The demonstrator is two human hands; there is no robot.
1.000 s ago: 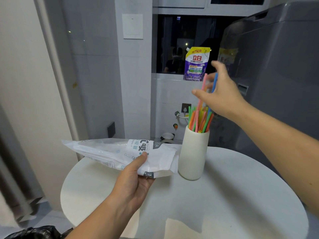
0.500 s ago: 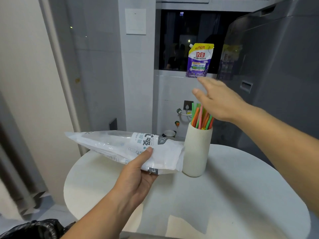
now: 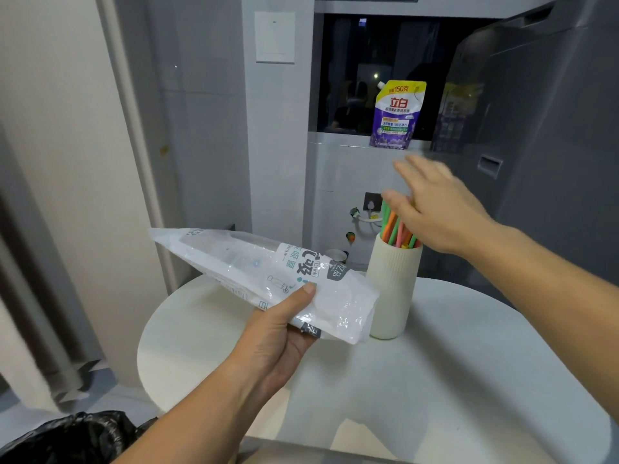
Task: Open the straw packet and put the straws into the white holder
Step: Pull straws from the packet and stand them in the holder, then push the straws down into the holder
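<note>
Straws (image 3: 397,229) stand bunched in the white holder (image 3: 392,289), tips above its rim. Your right hand (image 3: 442,212) is over those tips, fingers straight and spread, gripping nothing; it looks like you're patting them level, though blur hides actual contact. Straw packet (image 3: 261,272) is just left of the holder, raised off the table (image 3: 435,380), gripped by your left hand (image 3: 278,333) with thumb on top and fingers curled beneath; it looks flat and emptied, so probably parked for disposal.
</note>
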